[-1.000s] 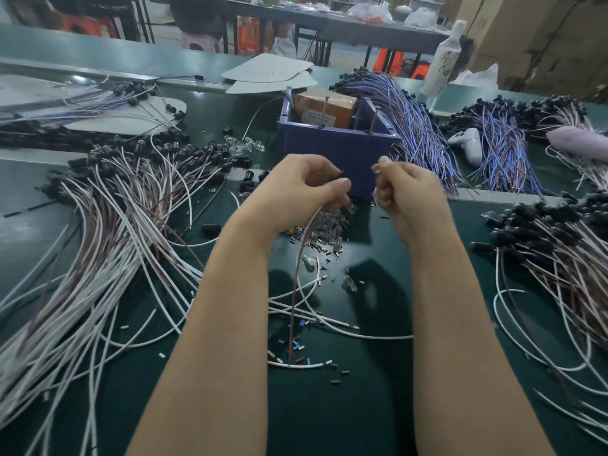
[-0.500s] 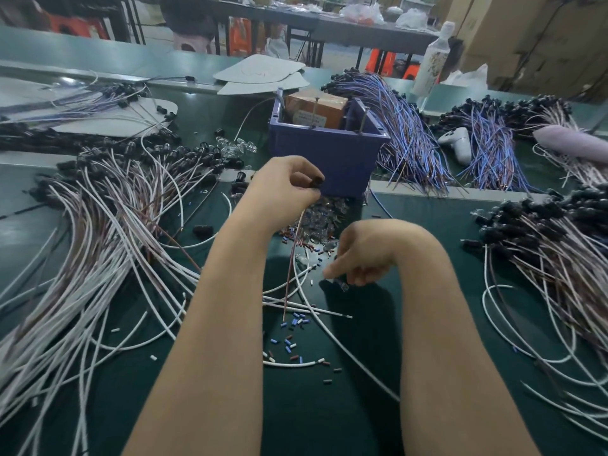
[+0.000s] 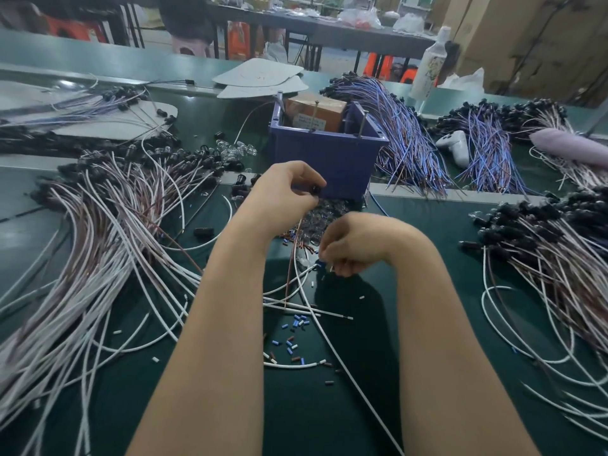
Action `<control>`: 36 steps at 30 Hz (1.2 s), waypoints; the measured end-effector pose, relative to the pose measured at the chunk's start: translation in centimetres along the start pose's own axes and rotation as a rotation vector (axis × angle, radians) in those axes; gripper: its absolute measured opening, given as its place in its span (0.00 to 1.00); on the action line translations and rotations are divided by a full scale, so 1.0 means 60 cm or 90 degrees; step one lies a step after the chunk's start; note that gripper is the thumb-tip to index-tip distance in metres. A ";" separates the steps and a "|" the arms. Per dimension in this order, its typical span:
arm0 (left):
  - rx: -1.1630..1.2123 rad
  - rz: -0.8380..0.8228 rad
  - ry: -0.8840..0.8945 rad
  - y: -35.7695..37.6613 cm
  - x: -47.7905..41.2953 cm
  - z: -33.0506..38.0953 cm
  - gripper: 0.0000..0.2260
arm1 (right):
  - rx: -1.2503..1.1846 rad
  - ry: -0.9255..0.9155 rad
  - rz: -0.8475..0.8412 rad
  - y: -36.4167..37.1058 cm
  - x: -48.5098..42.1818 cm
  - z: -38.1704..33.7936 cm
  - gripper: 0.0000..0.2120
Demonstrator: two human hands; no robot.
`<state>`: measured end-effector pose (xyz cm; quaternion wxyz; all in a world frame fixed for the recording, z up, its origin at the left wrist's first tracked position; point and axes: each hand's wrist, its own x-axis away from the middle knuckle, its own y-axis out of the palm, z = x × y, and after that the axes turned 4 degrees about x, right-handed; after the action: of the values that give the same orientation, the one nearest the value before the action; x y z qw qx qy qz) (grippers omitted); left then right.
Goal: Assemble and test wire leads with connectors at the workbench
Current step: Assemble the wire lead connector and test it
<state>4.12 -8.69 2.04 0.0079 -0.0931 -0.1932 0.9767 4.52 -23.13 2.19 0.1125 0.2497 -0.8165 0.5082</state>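
Green bench (image 3: 296, 419), wire bundles (image 3: 98, 241) around, blue bin (image 3: 329, 159) behind, left hand (image 3: 283, 192) pinching black connector (image 3: 316, 189), right hand (image 3: 355, 245) grip unclear.

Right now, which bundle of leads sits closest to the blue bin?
The blue-and-purple bundle fanned along the blue bin's right side; the other blue bundle lies farther right, the white bundles sit apart.

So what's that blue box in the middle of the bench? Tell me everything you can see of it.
The blue bin looks like moulded plastic: open-topped, thick-rimmed, walls tapering downward. It stands upright on the green bench. Inside sits a brown cardboard box with a pale label, and thin metal pins rise above the rim. A bundle of blue and purple wires lies against its right side. The left hand, pinching a black connector, hides its lower front; contact cannot be told.
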 end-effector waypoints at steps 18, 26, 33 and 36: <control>-0.023 0.145 0.062 0.025 -0.008 0.002 0.05 | -0.450 -0.160 0.352 -0.024 -0.019 -0.015 0.09; 0.120 0.012 0.016 0.022 -0.002 0.010 0.05 | -0.564 -0.174 0.426 -0.031 -0.017 -0.001 0.05; 0.115 0.046 0.039 0.026 -0.002 0.009 0.02 | -0.542 -0.211 0.376 -0.031 -0.018 0.002 0.05; 0.149 0.063 0.038 0.027 -0.002 0.008 0.03 | -0.535 -0.217 0.383 -0.028 -0.021 -0.002 0.06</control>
<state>4.20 -10.41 1.89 -0.0239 -0.1300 -0.0731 0.9885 6.47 -23.27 2.98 -0.0821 0.0172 -0.9915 0.0999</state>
